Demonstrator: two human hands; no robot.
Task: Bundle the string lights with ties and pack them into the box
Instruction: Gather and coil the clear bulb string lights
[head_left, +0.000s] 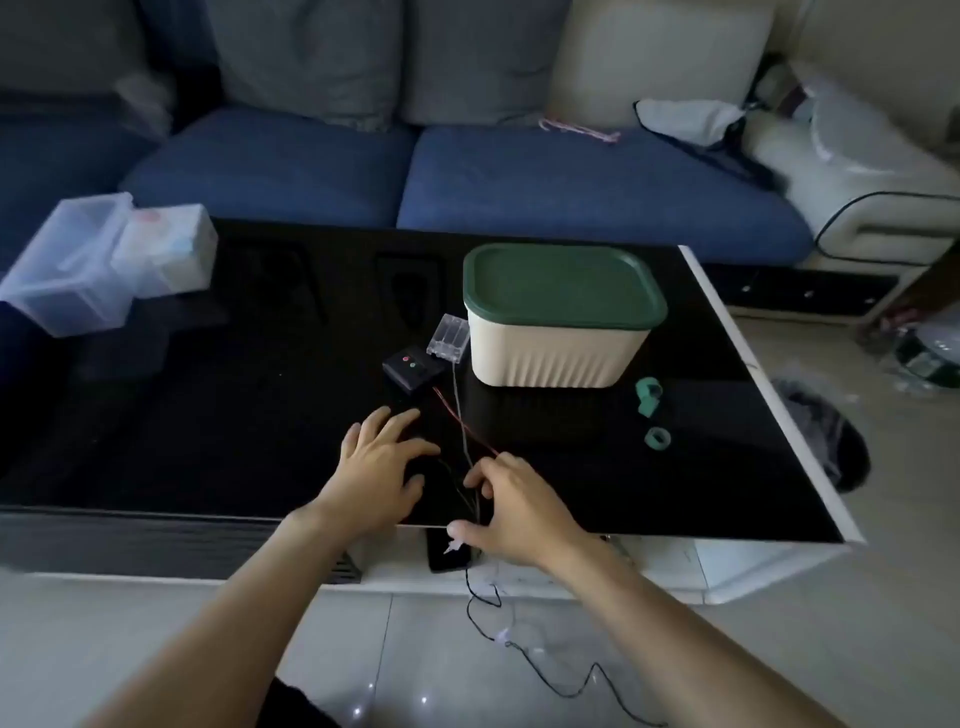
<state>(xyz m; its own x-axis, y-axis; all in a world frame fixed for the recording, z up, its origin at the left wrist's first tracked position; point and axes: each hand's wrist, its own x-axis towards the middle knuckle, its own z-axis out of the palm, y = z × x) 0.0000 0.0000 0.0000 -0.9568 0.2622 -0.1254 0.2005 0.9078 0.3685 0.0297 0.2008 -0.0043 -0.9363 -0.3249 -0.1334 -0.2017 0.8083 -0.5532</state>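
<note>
Thin black wire (545, 670) of the string lights lies in loose curves on the pale tiled floor, with small clear bulbs along it, and it climbs over the near edge of the glossy black table (208, 415). At that edge the right hand (514, 512) has its fingers curled and pinches the wires between fingertips and thumb. Just beside it, the left hand (382, 475) lies flat on the glass with its fingers spread and relaxed, gripping nothing. Red and pale wires run from the hands to a small black control box (413, 370) and a clear plastic battery case (448, 336). Next to these stands the box (558, 345), cream with ribbed sides and a smooth green lid, closed. Two green rolled ties (652, 418) lie to its right. Farther left are translucent plastic containers (98, 260), and behind is a blue cushioned sofa (519, 176).
</note>
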